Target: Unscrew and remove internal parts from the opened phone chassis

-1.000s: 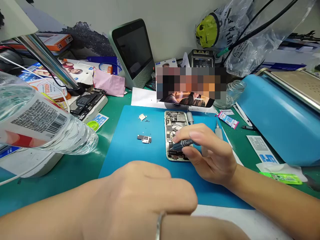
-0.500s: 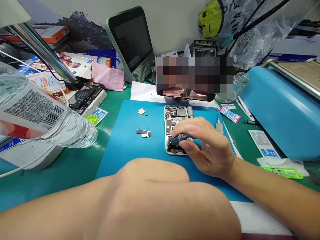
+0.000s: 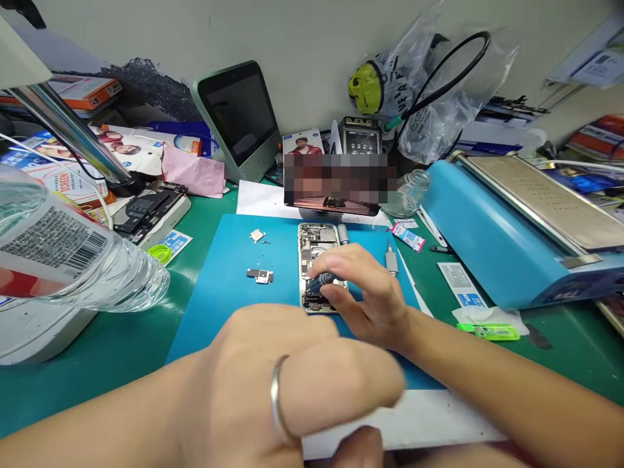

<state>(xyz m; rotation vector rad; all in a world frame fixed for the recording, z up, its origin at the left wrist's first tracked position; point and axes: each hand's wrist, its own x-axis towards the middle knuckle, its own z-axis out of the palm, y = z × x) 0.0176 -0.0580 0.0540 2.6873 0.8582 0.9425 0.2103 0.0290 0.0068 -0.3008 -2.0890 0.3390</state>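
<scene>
My right hand (image 3: 373,296) is over the lower half of an opened smartphone (image 3: 306,250), pinching a dark grey screwdriver (image 3: 325,278) with a ridged handle between thumb and fingers. The handle lies tilted across the phone; its tip is hard to make out. The phone's inner boards and parts are exposed. Close to the camera, my left hand (image 3: 287,383) is curled in a loose fist, a silver ring on one finger. Its palm side is hidden, so anything inside cannot be seen. Left of the phone lie a small metal bracket (image 3: 260,276) and a little silvery piece (image 3: 257,235).
Everything rests on a blue mat (image 3: 219,305). Beyond the phone stand a propped-up phone (image 3: 331,203) and a glass jar (image 3: 412,192). A pointed tool (image 3: 391,261) lies right of my hand. A plastic bottle (image 3: 97,253) leans in at left; a blue machine (image 3: 507,247) stands right.
The view has tilted up and turned right, so things sit lower and further left. My left hand has turned, bringing its ring into sight. My right hand keeps the screwdriver over the phone.
</scene>
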